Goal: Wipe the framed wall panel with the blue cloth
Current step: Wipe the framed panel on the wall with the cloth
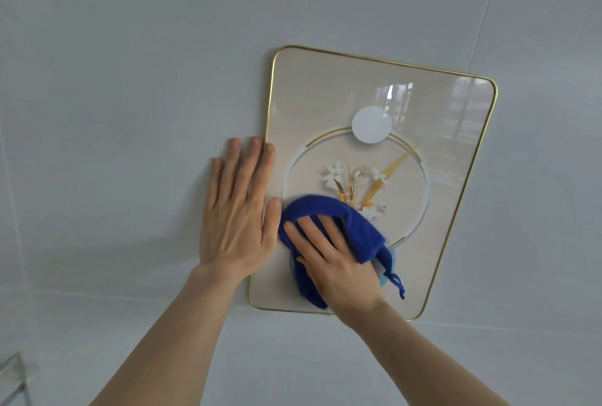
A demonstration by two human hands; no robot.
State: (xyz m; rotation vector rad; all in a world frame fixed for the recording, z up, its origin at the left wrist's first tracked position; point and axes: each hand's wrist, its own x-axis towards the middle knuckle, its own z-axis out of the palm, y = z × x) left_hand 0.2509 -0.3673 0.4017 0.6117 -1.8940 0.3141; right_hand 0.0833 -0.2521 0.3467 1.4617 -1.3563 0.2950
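The framed wall panel (449, 177) hangs on a pale wall, cream with a thin gold rim, a white disc and a flower picture inside a ring. My right hand (335, 262) presses the blue cloth (361, 229) flat against the panel's lower left part, the cloth folded over my fingertips with a tail hanging to the right. My left hand (237, 210) lies flat with fingers spread on the wall, its forefinger and thumb overlapping the panel's left rim.
Pale grey wall tiles (130, 79) surround the panel, with faint seams. A shiny metal fitting (13, 373) shows at the bottom left corner. Window reflections glint on the panel's upper right.
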